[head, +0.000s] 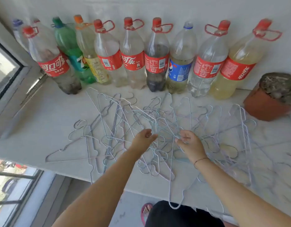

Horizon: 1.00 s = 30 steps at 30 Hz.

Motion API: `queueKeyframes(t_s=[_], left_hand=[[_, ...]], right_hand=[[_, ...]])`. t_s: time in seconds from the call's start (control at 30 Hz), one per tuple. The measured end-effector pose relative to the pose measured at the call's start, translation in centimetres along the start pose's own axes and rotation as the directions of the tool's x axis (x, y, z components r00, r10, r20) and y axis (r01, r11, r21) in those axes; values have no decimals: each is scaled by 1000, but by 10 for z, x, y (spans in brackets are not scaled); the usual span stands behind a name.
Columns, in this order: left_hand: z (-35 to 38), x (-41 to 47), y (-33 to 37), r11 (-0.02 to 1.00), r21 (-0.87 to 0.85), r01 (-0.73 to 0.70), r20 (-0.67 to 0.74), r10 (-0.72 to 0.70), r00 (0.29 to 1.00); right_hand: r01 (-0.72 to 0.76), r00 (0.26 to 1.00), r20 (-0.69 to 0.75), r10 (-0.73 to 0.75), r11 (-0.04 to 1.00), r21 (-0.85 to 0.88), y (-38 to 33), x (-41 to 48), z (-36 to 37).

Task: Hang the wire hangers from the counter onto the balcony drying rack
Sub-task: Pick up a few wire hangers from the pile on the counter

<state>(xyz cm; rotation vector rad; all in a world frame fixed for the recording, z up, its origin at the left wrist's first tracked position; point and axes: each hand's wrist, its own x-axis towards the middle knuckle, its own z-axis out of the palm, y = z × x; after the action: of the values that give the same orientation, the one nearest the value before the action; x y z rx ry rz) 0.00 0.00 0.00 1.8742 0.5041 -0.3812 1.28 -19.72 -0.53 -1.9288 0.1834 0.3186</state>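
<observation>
Several thin wire hangers (118, 122) lie tangled across the white counter (43, 115), pale blue, grey and white. My left hand (144, 140) reaches into the middle of the heap, its fingers curled round a wire hook. My right hand (190, 143) is just to the right of it, fingers pinching wires of the same tangle. One pale blue hanger (171, 185) droops off the counter's front edge below my hands. The drying rack is out of view.
A row of plastic soda bottles (133, 56) stands along the back wall. A terracotta plant pot (270, 99) sits at the right end of the counter. A window frame (13, 82) borders the left side. A foot in a pink sandal (146, 210) shows on the floor.
</observation>
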Motion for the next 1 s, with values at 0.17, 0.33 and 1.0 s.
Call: queueKeyframes(t_s=[0.17, 0.33, 1.0], left_hand=[[4, 34, 10, 996, -62, 61, 38, -59, 998], [5, 52, 17, 974, -175, 146, 50, -139, 989], [-23, 26, 39, 763, -611, 212, 148, -153, 977]], right_hand=[[-33, 998, -52, 35, 999, 42, 2, 2, 4], [-37, 996, -79, 42, 997, 61, -1, 10, 5], [-1, 1000, -1, 0, 994, -114, -19, 49, 27]])
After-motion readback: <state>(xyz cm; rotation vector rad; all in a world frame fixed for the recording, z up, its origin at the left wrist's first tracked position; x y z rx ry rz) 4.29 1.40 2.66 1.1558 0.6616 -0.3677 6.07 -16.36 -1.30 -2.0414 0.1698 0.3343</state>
